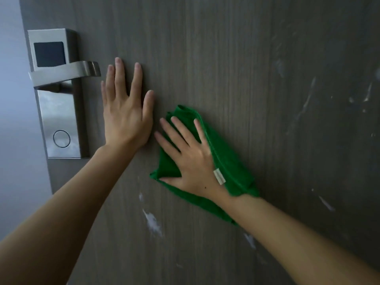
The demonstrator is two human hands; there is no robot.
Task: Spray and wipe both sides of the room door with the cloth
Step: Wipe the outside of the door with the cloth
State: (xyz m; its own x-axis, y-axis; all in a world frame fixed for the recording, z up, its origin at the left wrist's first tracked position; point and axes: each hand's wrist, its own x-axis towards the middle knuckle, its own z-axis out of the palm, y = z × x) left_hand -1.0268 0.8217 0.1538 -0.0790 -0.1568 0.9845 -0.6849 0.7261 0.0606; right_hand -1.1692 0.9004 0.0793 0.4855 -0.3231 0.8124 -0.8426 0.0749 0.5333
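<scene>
Grey wood-grain door (236, 58) fills the view, seen close, with pale wall showing past its latch edge. Landmark: the steel card lock (59, 95), whose lever handle (65, 73) points toward the middle of the panel. Left hand (126, 114) lies flat on the door just beside the lever tip, fingers straight and spread, holding nothing (it appears to brace the panel). Right hand (190, 159), farther from the lock and slightly lower, presses the green cloth (230, 167) flat against the door with fingers extended, not curled round it. The cloth is folded, its long axis running obliquely, up toward the lock and down away from it. White spray streaks (153, 223) remain below lock level, directly beneath the two hands, and more streaks (308, 99) lie well away from the lock on the far part of the panel. Judged from this, the right hand is nearer both patches; the coming stroke probably runs downward or away from the lock.
</scene>
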